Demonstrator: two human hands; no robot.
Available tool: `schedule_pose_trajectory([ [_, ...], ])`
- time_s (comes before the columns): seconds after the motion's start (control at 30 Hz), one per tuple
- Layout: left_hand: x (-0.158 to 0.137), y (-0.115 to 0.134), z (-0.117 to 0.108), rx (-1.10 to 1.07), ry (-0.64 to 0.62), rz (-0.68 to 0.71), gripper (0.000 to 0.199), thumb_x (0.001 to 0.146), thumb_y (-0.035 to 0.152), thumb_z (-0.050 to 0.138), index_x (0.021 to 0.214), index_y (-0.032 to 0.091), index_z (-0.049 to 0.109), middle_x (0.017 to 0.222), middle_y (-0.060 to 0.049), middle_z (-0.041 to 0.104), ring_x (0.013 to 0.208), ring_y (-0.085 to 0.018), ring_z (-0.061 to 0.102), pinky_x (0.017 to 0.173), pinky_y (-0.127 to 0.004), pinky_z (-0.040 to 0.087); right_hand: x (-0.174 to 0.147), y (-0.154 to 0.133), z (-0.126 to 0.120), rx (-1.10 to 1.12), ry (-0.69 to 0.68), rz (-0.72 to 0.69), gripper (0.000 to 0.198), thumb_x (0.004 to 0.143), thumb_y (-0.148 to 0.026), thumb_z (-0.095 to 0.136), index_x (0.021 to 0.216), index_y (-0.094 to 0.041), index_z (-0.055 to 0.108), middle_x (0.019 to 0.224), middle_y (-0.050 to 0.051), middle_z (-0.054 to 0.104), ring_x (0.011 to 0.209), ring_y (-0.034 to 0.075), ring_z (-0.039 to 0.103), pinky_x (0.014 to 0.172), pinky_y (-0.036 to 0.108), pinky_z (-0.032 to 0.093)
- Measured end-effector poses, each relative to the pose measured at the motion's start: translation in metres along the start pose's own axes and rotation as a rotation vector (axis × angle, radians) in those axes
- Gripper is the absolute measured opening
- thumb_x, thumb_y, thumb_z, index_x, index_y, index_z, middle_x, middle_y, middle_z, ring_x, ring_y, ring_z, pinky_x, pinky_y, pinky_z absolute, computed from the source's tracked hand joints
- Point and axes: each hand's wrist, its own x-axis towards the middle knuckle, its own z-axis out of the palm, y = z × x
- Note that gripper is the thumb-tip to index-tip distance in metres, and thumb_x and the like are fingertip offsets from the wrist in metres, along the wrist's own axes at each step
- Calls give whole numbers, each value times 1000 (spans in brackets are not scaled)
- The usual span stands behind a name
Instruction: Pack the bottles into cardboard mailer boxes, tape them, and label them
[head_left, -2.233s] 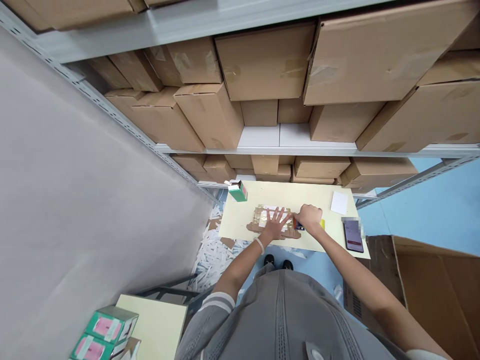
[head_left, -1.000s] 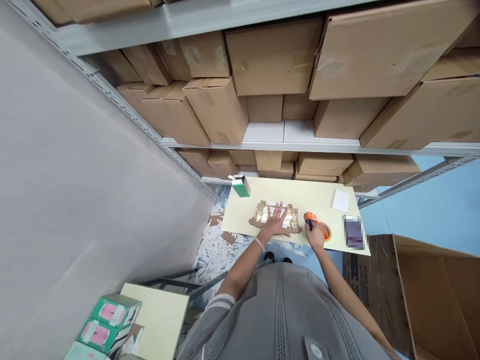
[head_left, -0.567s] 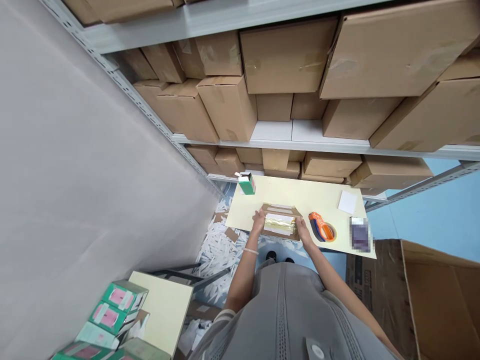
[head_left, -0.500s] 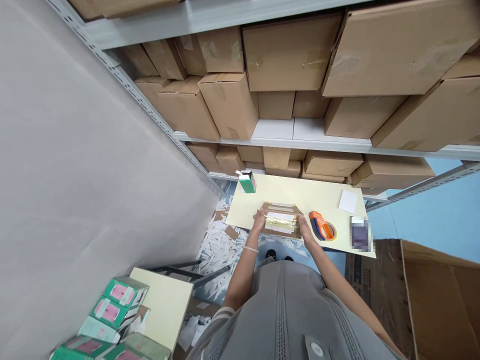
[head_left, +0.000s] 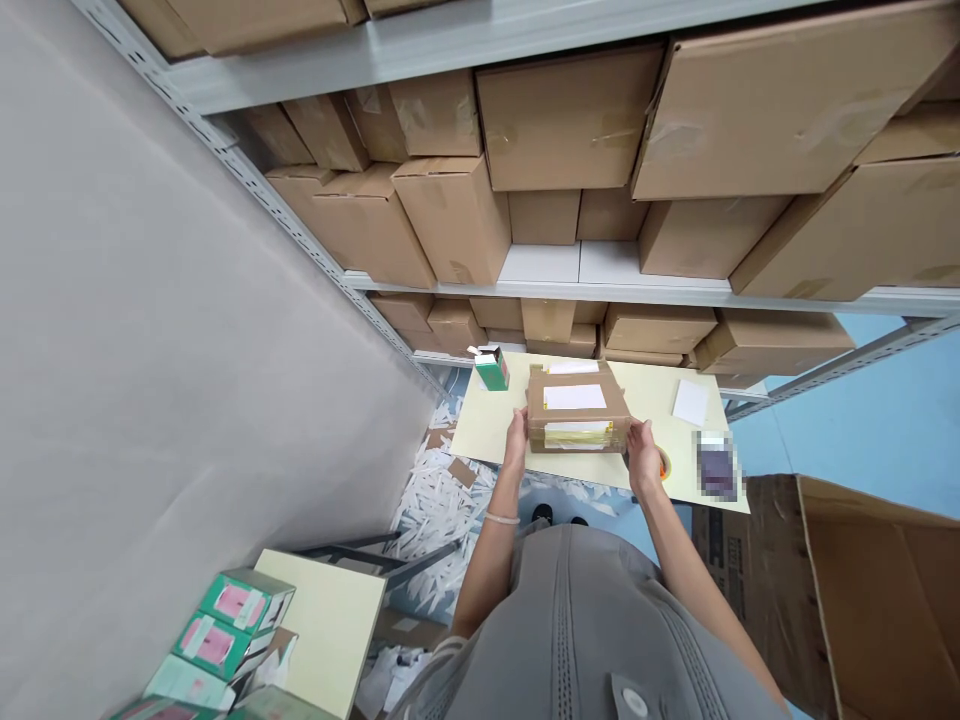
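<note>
Between my two hands is a brown cardboard box (head_left: 577,415) over the front of the cream table. White labels sit on its top and on its near side, with shiny clear tape across the near one. My left hand (head_left: 516,440) grips the box's left side, and my right hand (head_left: 643,460) grips the right near corner. Behind my right hand shows part of a tape dispenser (head_left: 664,463) with an orange piece; the rest of it is hidden. A small green carton (head_left: 492,370) with open flaps stands at the table's back left.
White paper (head_left: 690,402) and a blurred-out dark item (head_left: 718,466) lie on the table's right. Shelves (head_left: 630,288) full of cardboard boxes rise behind. A large open carton (head_left: 885,590) is at right. Green boxes (head_left: 236,603) rest on a side table; paper scraps (head_left: 439,490) litter the floor.
The box has been turned and tilted, so its broad labelled top now faces me. My right hand has moved right with it, and the tape dispenser is now mostly covered.
</note>
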Motion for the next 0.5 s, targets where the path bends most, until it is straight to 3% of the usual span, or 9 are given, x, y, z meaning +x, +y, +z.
schedule_pose_trajectory([
  [0.2,0,37,3,-84,23,45,66,95,67,30,115,17,68,135,-11,63,132,-27,54,114,-42,40,5,-46,-3,111,-44,-107,53,84,-71,50,92,-23,72,110,7,73,115,24,62,103,40,44],
  [0.3,1,46,4,-62,-11,77,68,96,68,25,121,20,66,133,-9,65,131,-25,54,114,-39,39,9,-55,-7,123,-45,-146,50,84,-69,53,85,-23,71,102,6,74,111,24,64,101,40,45],
  [0.4,4,45,4,-24,-21,62,71,96,68,20,133,22,59,130,-7,66,133,-22,52,116,-36,36,13,-55,-10,91,-58,-117,51,83,-70,53,98,-25,72,98,3,73,110,23,64,100,39,45],
  [0.5,9,38,2,24,-13,40,69,98,63,17,135,22,58,137,-5,63,139,-20,46,120,-34,29,14,-47,-10,59,-86,-64,55,83,-72,51,103,-26,72,108,4,73,120,24,59,101,38,45],
])
